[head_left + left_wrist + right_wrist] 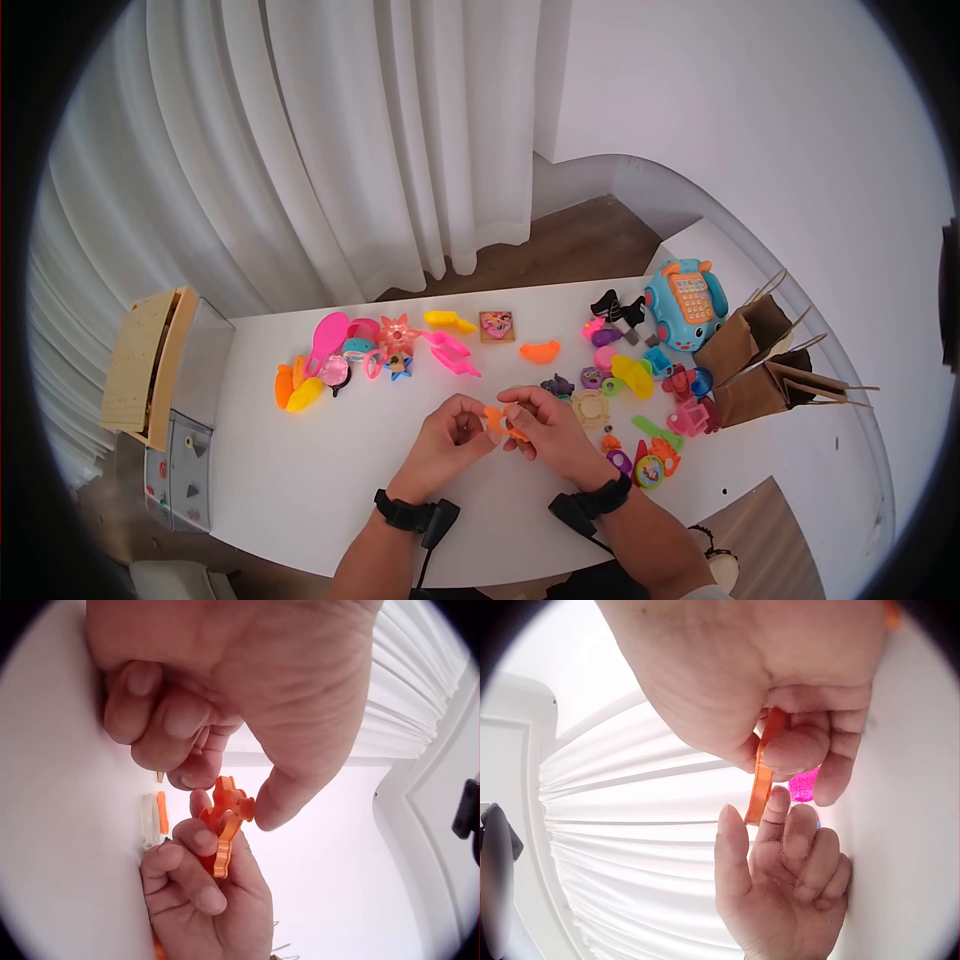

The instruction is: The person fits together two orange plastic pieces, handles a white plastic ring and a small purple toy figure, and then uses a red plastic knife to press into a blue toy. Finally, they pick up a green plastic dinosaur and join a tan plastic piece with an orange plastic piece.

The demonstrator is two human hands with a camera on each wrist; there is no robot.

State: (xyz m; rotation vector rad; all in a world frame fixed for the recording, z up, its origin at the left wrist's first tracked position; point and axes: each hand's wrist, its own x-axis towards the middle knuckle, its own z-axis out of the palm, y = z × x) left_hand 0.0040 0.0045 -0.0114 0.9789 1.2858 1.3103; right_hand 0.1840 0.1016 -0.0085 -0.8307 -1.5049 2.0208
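Over the front middle of the table, my right hand pinches an orange thin-walled cookie cutter between thumb and fingers. The left wrist view shows the uneven outline of this cutter; part of it is hidden by the right fingers. My left hand is at its other end, with thumb and index finger spread on either side of it. In the right wrist view the free end of the cutter points at the gap between the left thumb and index finger, while the other left fingers are loosely bent.
On the left lie a pink hand mirror and yellow and orange pieces. A pink toy, a small square box and an orange piece sit behind the hands. Rightward are mixed small toys, a toy telephone and paper bags.
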